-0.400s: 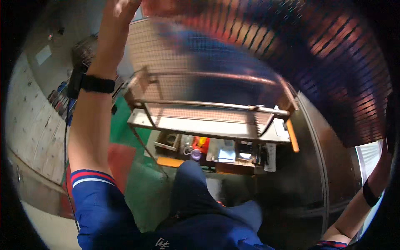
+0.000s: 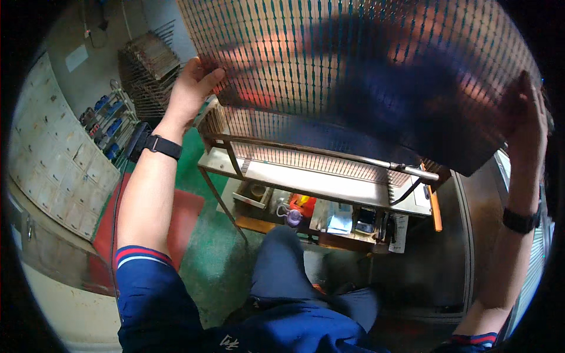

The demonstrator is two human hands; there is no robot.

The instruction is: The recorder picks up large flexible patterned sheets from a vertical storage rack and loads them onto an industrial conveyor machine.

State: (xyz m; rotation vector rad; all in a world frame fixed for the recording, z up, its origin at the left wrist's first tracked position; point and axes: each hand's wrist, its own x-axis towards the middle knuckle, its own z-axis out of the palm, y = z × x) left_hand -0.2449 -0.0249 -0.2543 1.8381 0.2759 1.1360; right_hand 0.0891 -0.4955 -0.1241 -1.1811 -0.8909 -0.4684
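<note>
A large shiny copper-coloured panel (image 2: pixel 294 56) with rows of small dark slots is raised before me, mirroring blurred shapes. My left hand (image 2: pixel 193 88) grips its left edge, thumb on the near face. At the opposite edge, my right hand (image 2: pixel 525 117) is closed against the panel, its fingers partly in shadow. Below the panel stands a slotted rack with a metal rail (image 2: pixel 318 154) on a white-topped bench (image 2: pixel 312 179). Slotted, copper-toned surface also shows behind the rail; whether it is another panel or a reflection I cannot tell.
On the bench's lower shelf lie an orange-red item (image 2: pixel 302 204), a purple item (image 2: pixel 292 218) and a small open box (image 2: pixel 253 194). Pale lockers (image 2: pixel 59 159) line the left, near a stack of wire racks (image 2: pixel 150 67). A red mat (image 2: pixel 182 220) covers part of the green floor.
The panel has come lower and nearer, out of its motion blur. My left hand has moved down and right with it; my right hand has come further into view.
</note>
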